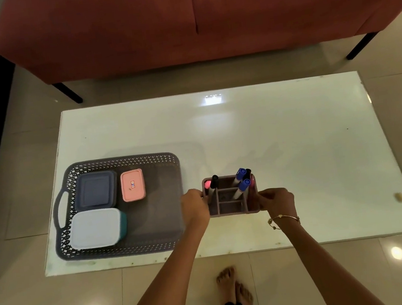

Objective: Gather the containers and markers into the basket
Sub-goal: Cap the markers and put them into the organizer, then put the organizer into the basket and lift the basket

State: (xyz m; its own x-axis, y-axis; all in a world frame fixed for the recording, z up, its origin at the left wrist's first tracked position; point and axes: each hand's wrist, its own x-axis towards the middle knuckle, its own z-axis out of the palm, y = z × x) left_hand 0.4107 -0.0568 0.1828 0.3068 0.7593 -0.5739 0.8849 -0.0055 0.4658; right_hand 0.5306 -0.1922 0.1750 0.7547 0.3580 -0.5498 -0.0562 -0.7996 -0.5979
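Observation:
A grey perforated basket (160, 162) sits at the table's near left. Inside it lie a dark blue lidded container (96, 190), a small pink container (132, 185) and a white-lidded teal container (95, 229). Just right of the basket is a mauve divided holder (230, 206) with several markers standing in it, among them blue-capped ones (240, 174) and a black-capped one (214, 180). My left hand (194, 205) grips the holder's left side. On the holder's right side my right hand (276, 200) has a grip as well. I cannot tell whether the holder is lifted.
The white glossy table (283, 141) stands on a tiled floor. A red sofa (177, 19) with black legs is beyond it. A small tan scrap (400, 196) lies near the table's right edge. My bare feet (234, 288) are below the near edge.

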